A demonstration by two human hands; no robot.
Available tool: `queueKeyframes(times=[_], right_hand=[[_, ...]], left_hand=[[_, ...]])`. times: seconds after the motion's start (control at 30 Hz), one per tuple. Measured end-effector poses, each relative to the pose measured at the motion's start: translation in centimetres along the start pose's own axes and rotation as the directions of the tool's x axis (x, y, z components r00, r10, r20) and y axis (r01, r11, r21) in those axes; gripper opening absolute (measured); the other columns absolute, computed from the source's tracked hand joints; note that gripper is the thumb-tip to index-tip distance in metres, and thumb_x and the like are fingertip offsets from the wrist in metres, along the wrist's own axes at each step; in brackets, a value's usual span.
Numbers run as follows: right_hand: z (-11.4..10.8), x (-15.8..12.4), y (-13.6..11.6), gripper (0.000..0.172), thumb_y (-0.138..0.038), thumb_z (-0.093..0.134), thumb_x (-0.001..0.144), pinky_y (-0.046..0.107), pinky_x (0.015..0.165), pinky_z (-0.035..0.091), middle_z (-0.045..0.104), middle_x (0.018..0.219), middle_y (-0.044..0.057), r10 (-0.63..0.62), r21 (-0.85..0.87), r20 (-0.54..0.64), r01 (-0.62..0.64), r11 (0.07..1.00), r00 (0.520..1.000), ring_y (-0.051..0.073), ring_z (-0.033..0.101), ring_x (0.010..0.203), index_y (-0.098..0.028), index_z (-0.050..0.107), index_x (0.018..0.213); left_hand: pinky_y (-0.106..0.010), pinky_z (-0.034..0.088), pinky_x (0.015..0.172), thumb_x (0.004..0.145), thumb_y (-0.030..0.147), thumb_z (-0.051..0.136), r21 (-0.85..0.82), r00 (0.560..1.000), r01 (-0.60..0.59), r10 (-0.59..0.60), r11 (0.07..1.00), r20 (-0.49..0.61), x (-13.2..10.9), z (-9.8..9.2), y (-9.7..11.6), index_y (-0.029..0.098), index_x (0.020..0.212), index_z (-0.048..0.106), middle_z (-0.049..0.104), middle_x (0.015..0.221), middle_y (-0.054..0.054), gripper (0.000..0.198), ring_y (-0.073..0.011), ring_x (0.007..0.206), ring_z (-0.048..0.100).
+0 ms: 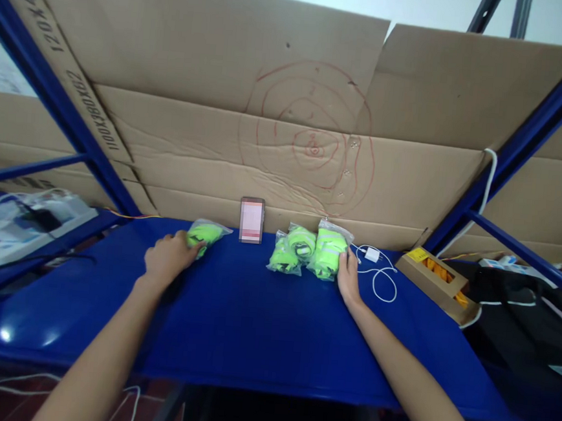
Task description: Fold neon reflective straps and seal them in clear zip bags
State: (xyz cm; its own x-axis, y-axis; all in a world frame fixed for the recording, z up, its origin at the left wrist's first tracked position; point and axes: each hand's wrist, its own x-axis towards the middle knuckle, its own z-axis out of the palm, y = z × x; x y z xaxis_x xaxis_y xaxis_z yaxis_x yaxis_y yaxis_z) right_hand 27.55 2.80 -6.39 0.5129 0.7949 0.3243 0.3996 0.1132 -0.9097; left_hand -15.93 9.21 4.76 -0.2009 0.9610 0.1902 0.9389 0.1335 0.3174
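Note:
My left hand [171, 256] is closed around a clear plastic bag of folded neon-green cloth [206, 232] on the left part of the blue tabletop. To the right, my right hand [348, 277] has its thumb and fingers at the right edge of a larger bag of neon-green cloth [329, 252], which stands on the table; some of its fingers are hidden. Touching that bag on its left are two smaller bags of the same cloth, one behind [302, 241] and one in front [284, 257]. Grey patches show through the plastic.
A phone [251, 221] leans on the cardboard wall [193, 145], which bears red drawn rings. Right of my right hand lie a white charger and cable [372, 254], an open carton [435, 284] with orange contents and a black bag [519, 326]. Power strips [40, 237] sit left.

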Motion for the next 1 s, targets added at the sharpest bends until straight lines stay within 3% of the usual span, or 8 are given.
queueKeyframes(times=[0.13,0.23,0.33,0.5,0.63,0.73,0.9,1.0], right_hand=[[0.2,-0.1,0.2,0.084,-0.075,0.033,0.097,0.046,0.129,0.023,0.043,0.160,0.020,-0.021,-0.018,-0.003,0.021,1.000,1.000,0.028,0.037,0.152,-0.014,0.046,0.154],[0.1,-0.1,0.2,0.083,-0.074,0.030,0.099,0.048,0.129,0.023,0.041,0.161,0.019,-0.027,-0.038,-0.010,0.027,0.999,1.000,0.028,0.034,0.153,-0.014,0.044,0.155],[-0.2,-0.2,0.1,0.084,-0.073,0.026,0.100,0.052,0.129,0.021,0.035,0.164,0.021,-0.024,-0.058,-0.032,0.022,0.998,0.999,0.029,0.029,0.156,-0.013,0.038,0.158],[-0.5,-0.4,-0.2,0.078,-0.069,0.024,0.103,0.053,0.128,0.024,0.031,0.165,0.019,-0.065,-0.088,-0.068,0.059,0.994,0.996,0.029,0.030,0.155,-0.017,0.036,0.159],[-0.2,-0.6,-0.3,0.072,-0.065,0.025,0.104,0.058,0.126,0.026,0.031,0.165,0.019,-0.119,-0.141,-0.101,0.105,0.984,0.988,0.031,0.030,0.155,-0.020,0.035,0.160],[-0.2,-1.0,-0.6,0.069,-0.061,0.025,0.106,0.065,0.123,0.024,0.025,0.167,0.021,-0.185,-0.200,-0.110,0.160,0.967,0.977,0.034,0.026,0.157,-0.021,0.030,0.162],[-0.9,-2.0,-2.0,0.072,-0.062,0.036,0.103,0.066,0.123,0.020,0.021,0.170,0.019,-0.382,-0.310,0.000,0.363,0.879,0.924,0.037,0.019,0.159,-0.024,0.024,0.164],[-1.1,-2.8,-2.7,0.075,-0.059,0.038,0.104,0.066,0.122,0.020,0.024,0.167,0.022,-0.630,-0.453,0.142,0.616,0.645,0.764,0.038,0.023,0.157,-0.022,0.017,0.166]], left_hand=[[-0.060,0.051,0.095,0.101,0.056,0.038,-0.234,0.951,-0.031,-0.043,0.972,-0.305,-3.2,1.1,2.3,0.003,0.140,0.046,0.061,0.129,-0.030,0.067,-0.0465,0.119,0.061],[-0.046,0.052,0.102,0.101,0.055,0.041,-0.352,0.905,-0.204,0.039,0.913,-0.424,-4.5,2.2,7.0,0.009,0.145,0.041,0.060,0.134,-0.022,0.064,-0.0337,0.123,0.061],[-0.049,0.043,0.113,0.095,0.056,0.056,-0.316,0.737,-0.616,0.385,0.722,-0.556,-4.3,2.6,13.3,0.012,0.144,0.048,0.058,0.139,-0.021,0.066,-0.0358,0.132,0.054],[-0.067,0.032,0.116,0.098,0.048,0.057,-0.177,0.633,-0.771,0.767,0.612,-0.104,-2.8,3.8,20.7,0.019,0.154,0.044,0.040,0.162,-0.023,0.064,-0.0428,0.147,0.040],[-0.076,0.026,0.115,0.095,0.050,0.063,-0.186,0.567,-0.808,0.824,0.559,0.015,-2.3,5.0,22.0,0.024,0.158,0.040,0.041,0.163,-0.023,0.072,-0.0434,0.151,0.038],[-0.074,0.018,0.120,0.097,0.065,0.055,-0.181,0.533,-0.839,0.842,0.513,-0.082,-2.3,5.0,22.2,0.025,0.164,0.028,0.022,0.172,-0.023,0.083,-0.0409,0.158,0.025],[-0.067,0.010,0.125,0.096,0.070,0.052,-0.040,0.311,-0.942,0.817,0.334,-0.485,-1.6,5.5,22.3,0.023,0.165,0.027,0.008,0.174,-0.025,0.087,-0.0422,0.161,0.015],[-0.065,0.011,0.125,0.093,0.073,0.054,0.045,0.166,-0.968,0.767,0.246,-0.620,-0.9,6.4,21.8,0.026,0.166,0.023,-0.002,0.175,-0.024,0.092,-0.0437,0.160,0.017]])
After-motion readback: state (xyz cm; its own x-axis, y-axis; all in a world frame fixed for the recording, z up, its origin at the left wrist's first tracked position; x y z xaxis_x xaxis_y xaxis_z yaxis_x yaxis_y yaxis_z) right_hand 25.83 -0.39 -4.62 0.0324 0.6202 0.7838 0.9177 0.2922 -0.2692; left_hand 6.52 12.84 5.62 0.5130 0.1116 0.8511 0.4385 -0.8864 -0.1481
